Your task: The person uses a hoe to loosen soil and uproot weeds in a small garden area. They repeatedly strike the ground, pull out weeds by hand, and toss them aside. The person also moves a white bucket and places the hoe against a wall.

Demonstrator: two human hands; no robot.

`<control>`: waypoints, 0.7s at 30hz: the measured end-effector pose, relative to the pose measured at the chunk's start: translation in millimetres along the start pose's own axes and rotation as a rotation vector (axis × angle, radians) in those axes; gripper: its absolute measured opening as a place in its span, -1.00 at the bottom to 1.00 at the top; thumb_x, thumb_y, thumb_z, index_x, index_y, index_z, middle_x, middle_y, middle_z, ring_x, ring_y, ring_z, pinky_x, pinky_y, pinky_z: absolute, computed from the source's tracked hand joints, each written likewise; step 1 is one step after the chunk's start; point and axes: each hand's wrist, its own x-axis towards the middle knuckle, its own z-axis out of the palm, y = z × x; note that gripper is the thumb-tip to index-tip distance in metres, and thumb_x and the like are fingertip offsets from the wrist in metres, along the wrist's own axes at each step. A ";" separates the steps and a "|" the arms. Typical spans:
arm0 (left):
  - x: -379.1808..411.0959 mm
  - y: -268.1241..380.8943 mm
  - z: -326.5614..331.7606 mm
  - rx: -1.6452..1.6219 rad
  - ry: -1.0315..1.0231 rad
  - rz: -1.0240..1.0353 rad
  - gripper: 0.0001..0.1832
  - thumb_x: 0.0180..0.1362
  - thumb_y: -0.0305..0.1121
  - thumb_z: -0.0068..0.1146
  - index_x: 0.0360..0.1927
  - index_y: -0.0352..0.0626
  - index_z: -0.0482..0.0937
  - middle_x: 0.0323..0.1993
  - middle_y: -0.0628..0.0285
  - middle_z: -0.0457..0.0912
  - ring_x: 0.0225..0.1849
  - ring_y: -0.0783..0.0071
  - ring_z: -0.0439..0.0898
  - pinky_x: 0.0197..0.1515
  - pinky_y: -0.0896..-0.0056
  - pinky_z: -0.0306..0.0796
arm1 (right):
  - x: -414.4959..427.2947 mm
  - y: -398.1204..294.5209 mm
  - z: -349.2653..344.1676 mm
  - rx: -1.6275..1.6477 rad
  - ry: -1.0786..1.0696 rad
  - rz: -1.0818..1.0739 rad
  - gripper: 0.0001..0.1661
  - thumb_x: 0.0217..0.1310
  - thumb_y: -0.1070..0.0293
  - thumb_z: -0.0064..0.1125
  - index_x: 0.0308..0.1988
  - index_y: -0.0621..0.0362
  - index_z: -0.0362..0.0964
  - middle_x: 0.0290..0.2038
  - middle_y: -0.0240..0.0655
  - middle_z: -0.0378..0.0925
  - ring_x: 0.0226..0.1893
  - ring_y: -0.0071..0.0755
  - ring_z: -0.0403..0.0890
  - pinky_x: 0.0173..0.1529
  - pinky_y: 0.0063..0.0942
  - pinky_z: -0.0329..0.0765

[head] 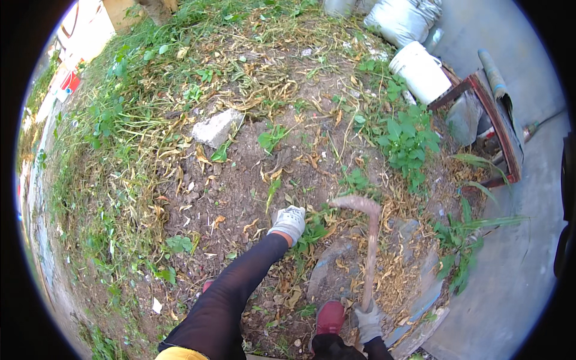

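My left hand [289,223], in a pale work glove, is closed beside a low green weed [313,232] on the bare soil. Whether its fingers grip part of the plant is hidden by the hand's back. Lower right, my right hand [370,321], gloved too, is closed round the lower part of the long handle of a sickle [371,252]. The sickle's curved, rusty blade [357,203] points left, a little above and to the right of my left hand. Dry leaves and small weeds lie about both hands.
A concrete chunk [218,128] lies on the soil farther off. At the right stand a leafy plant [407,139], a white bucket [420,72] and a red-brown frame [495,121] against a grey wall. Flat stone slabs [330,270] lie near my red shoe [330,317].
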 end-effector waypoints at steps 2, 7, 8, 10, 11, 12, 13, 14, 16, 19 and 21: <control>1.5 -8.9 5.2 -0.021 0.037 -0.024 -0.73 0.03 -0.39 -0.12 -0.17 -0.11 0.48 -0.21 0.05 0.55 -0.13 0.15 0.54 -0.12 0.20 0.40 | 17.9 -38.2 -3.5 0.100 0.028 -0.067 -0.58 -0.16 0.33 0.30 -0.26 0.21 0.31 -0.54 -0.41 0.46 -0.57 -0.49 0.46 -0.46 -0.50 0.44; -2.7 -16.2 7.5 -0.042 0.125 -0.020 -0.77 0.05 -0.42 -0.14 -0.23 -0.12 0.50 -0.24 0.05 0.56 -0.15 0.15 0.55 -0.12 0.22 0.40 | 32.9 -123.6 10.1 0.152 -0.028 0.072 -0.42 -0.14 0.31 0.30 -0.09 0.27 0.29 -0.36 -0.20 0.48 -0.33 -0.33 0.51 -0.26 -0.43 0.46; -0.1 -18.1 8.7 -0.048 0.090 -0.035 -0.71 0.00 -0.40 -0.11 -0.15 -0.10 0.47 -0.22 0.07 0.54 -0.10 0.18 0.52 -0.09 0.20 0.38 | 27.9 -131.8 14.8 0.042 0.003 0.025 -0.38 -0.14 0.31 0.30 -0.05 0.27 0.27 -0.31 -0.16 0.48 -0.27 -0.29 0.51 -0.21 -0.41 0.46; 1.2 -9.6 5.4 -0.004 0.036 0.002 -0.70 0.00 -0.39 -0.10 -0.14 -0.07 0.46 -0.19 0.09 0.53 -0.10 0.19 0.52 -0.10 0.22 0.38 | 5.0 -40.8 10.1 -0.043 -0.095 0.043 -0.38 -0.12 0.33 0.29 -0.03 0.29 0.25 -0.38 -0.22 0.50 -0.35 -0.39 0.54 -0.26 -0.46 0.49; 2.6 -2.2 4.7 0.019 -0.007 0.022 -0.70 0.00 -0.38 -0.10 -0.14 -0.06 0.46 -0.18 0.08 0.52 -0.10 0.19 0.52 -0.11 0.23 0.38 | -8.7 6.9 9.0 -0.076 -0.141 0.051 -0.38 -0.11 0.34 0.28 -0.03 0.30 0.25 -0.42 -0.26 0.51 -0.39 -0.43 0.56 -0.29 -0.48 0.50; -1.5 -9.0 7.5 0.050 0.024 0.012 -0.70 0.00 -0.39 -0.11 -0.14 -0.04 0.46 -0.16 0.07 0.51 -0.10 0.19 0.52 -0.11 0.23 0.38 | -16.8 29.7 4.6 0.039 -0.140 -0.033 -0.41 -0.10 0.34 0.28 -0.04 0.27 0.25 -0.43 -0.29 0.50 -0.42 -0.48 0.54 -0.33 -0.52 0.50; -3.2 -17.3 12.0 0.031 0.023 -0.001 -0.69 -0.01 -0.40 -0.12 -0.13 -0.05 0.46 -0.18 0.07 0.51 -0.08 0.20 0.51 -0.09 0.23 0.37 | -30.0 40.5 3.3 0.154 -0.135 -0.097 -0.43 -0.10 0.35 0.28 -0.06 0.25 0.26 -0.45 -0.32 0.50 -0.45 -0.52 0.53 -0.37 -0.56 0.49; -4.0 -27.2 16.5 0.031 0.033 0.013 -0.69 -0.01 -0.40 -0.12 -0.13 -0.06 0.46 -0.17 0.06 0.51 -0.07 0.20 0.50 -0.08 0.24 0.37 | -29.2 23.6 3.3 0.146 -0.160 -0.022 -0.45 -0.09 0.36 0.27 -0.06 0.24 0.26 -0.43 -0.31 0.49 -0.46 -0.50 0.52 -0.36 -0.55 0.50; -9.9 -43.0 17.6 0.028 0.062 0.013 -0.69 -0.03 -0.42 -0.11 -0.16 -0.08 0.47 -0.15 0.04 0.50 -0.05 0.20 0.48 -0.07 0.24 0.36 | -2.8 -86.0 -12.1 0.127 -0.227 0.113 -0.49 -0.06 0.37 0.25 -0.07 0.22 0.27 -0.40 -0.30 0.48 -0.48 -0.46 0.51 -0.35 -0.51 0.50; -15.5 -54.7 10.1 0.061 0.172 0.017 -0.73 -0.05 -0.43 -0.09 -0.21 -0.09 0.48 -0.15 0.05 0.51 -0.05 0.20 0.48 -0.07 0.24 0.35 | 13.9 -171.2 -11.1 0.392 -0.210 0.234 -0.51 -0.03 0.40 0.21 -0.06 0.22 0.24 -0.42 -0.30 0.47 -0.54 -0.42 0.50 -0.48 -0.44 0.51; -16.9 -53.5 0.4 0.047 0.210 0.009 -0.76 -0.07 -0.41 -0.06 -0.26 -0.10 0.48 -0.21 0.08 0.52 -0.11 0.20 0.51 -0.12 0.23 0.37 | 16.2 -143.9 -1.1 0.285 -0.217 0.219 -0.50 -0.04 0.39 0.20 -0.06 0.21 0.25 -0.45 -0.28 0.47 -0.56 -0.44 0.51 -0.54 -0.45 0.49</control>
